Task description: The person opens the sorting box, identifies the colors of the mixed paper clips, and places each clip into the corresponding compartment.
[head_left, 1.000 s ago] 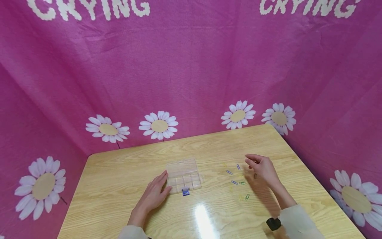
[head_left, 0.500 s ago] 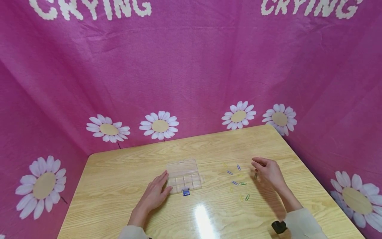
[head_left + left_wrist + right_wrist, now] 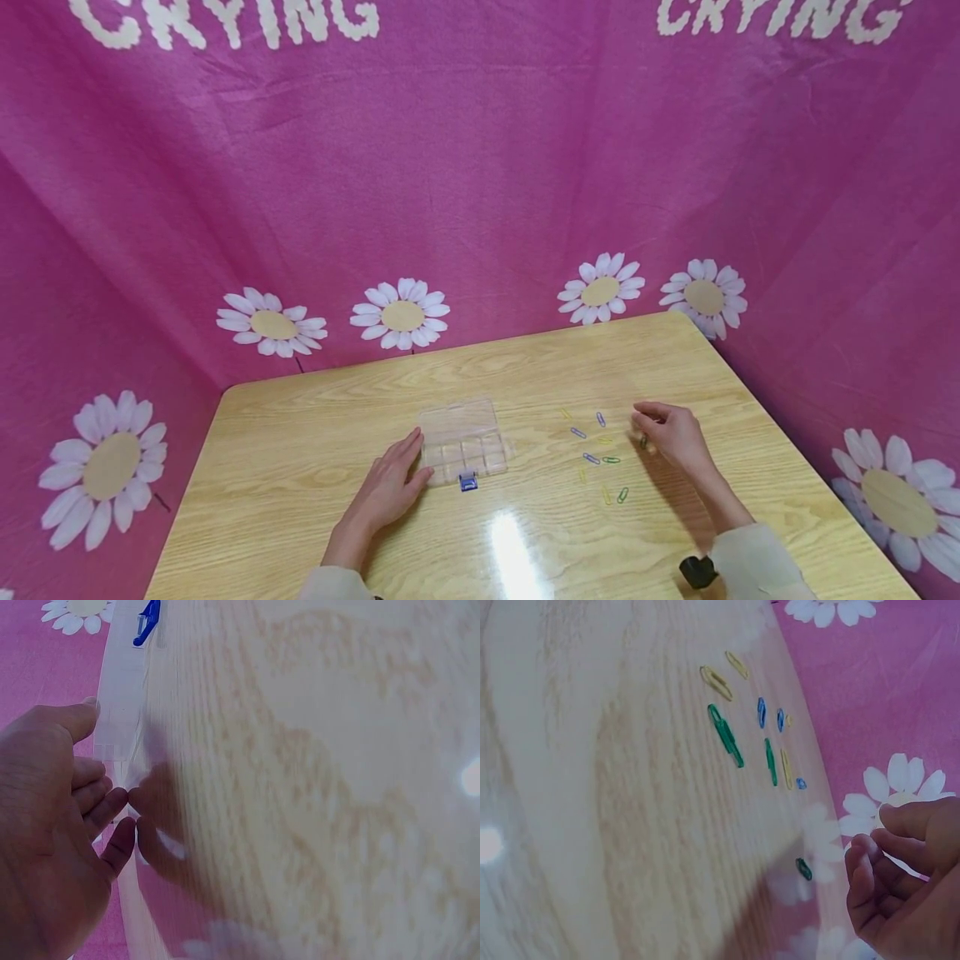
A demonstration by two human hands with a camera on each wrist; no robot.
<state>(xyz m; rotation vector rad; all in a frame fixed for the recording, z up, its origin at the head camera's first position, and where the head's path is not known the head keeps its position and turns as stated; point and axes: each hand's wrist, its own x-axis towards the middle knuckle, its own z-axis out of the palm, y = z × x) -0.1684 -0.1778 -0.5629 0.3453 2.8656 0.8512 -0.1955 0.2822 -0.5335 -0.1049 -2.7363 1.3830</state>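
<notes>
A clear plastic compartment box (image 3: 462,450) with a raised or folded-back lid (image 3: 456,419) lies on the table, its blue latch (image 3: 468,481) toward the person. My left hand (image 3: 388,479) rests at the box's left side, fingers fairly straight; in the left wrist view the thumb lies along the box wall (image 3: 120,712). Right of the box, several paper clips lie scattered: blue (image 3: 591,458), green (image 3: 611,460) and yellow (image 3: 606,496). My right hand (image 3: 677,436) hovers just above a lone dark green paper clip (image 3: 803,869), its fingers loosely bent and nothing seen between them.
The wooden table (image 3: 315,450) has a pink curtain (image 3: 480,183) with daisies behind it and along both sides. Light glares off the tabletop (image 3: 513,550) near the front. A black band (image 3: 698,572) shows at the right sleeve.
My right hand has moved to the right, away from the scattered clips, and slightly down toward the lone green paper clip. The left hand and the box have stayed put.
</notes>
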